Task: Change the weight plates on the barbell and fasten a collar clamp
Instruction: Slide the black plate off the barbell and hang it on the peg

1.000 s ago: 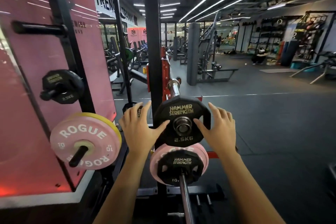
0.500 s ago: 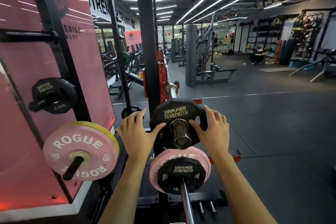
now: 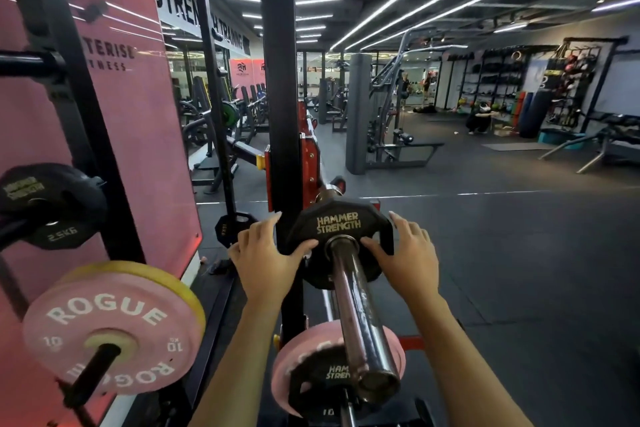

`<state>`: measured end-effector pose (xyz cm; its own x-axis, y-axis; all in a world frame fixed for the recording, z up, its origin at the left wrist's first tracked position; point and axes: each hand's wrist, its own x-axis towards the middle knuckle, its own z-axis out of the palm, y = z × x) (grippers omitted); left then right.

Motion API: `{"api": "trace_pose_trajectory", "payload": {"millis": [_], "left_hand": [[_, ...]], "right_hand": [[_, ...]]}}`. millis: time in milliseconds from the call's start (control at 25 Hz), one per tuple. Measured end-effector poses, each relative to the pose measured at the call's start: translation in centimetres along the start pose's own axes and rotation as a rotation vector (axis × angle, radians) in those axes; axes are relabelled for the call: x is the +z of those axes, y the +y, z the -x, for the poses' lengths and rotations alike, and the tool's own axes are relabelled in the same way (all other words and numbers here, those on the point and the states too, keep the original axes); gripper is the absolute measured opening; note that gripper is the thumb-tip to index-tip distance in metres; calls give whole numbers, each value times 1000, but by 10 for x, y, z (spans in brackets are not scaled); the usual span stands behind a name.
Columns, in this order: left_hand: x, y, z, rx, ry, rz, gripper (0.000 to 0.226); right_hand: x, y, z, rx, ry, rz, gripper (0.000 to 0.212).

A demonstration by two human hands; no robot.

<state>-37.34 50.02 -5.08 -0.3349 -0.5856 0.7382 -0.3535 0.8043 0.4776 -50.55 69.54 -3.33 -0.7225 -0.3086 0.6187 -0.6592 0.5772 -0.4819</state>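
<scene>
Dark rubber gym floor point(image 3: 502, 270) lies open to the right of the rack upright point(image 3: 278, 80). On the barbell sleeve point(image 3: 360, 315), a black Hammer Strength plate point(image 3: 337, 224) sits far up, its bare steel end jutting toward the camera. Left hand point(image 3: 266, 258) and right hand point(image 3: 407, 255) grasp the plate's opposite edges, thumbs on its face. Left of them, a pink Rogue plate point(image 3: 110, 329) hangs on a storage peg.

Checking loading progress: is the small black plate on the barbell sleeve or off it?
On: the sleeve passes through the black plate, sticking out toward the camera.
</scene>
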Motion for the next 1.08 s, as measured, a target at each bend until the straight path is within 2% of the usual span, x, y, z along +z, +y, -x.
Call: {"api": "trace_pose_trajectory", "payload": {"millis": [240,600,840,1080], "left_hand": [[51,-6,-48,-39,-62,3,63],[102,-12,-82,-123,-62,9,58],[102,-4,-88,-195,-68,-30,58],[65,9,-57,-84,-159,7,47]], "right_hand": [[44,2,-48,40,3,-8,63],[85,6,-105,35,-19,113,61],[90,4,-111,92,-14,152,61],[59,-3,-76,31,-26,54,44]]}}
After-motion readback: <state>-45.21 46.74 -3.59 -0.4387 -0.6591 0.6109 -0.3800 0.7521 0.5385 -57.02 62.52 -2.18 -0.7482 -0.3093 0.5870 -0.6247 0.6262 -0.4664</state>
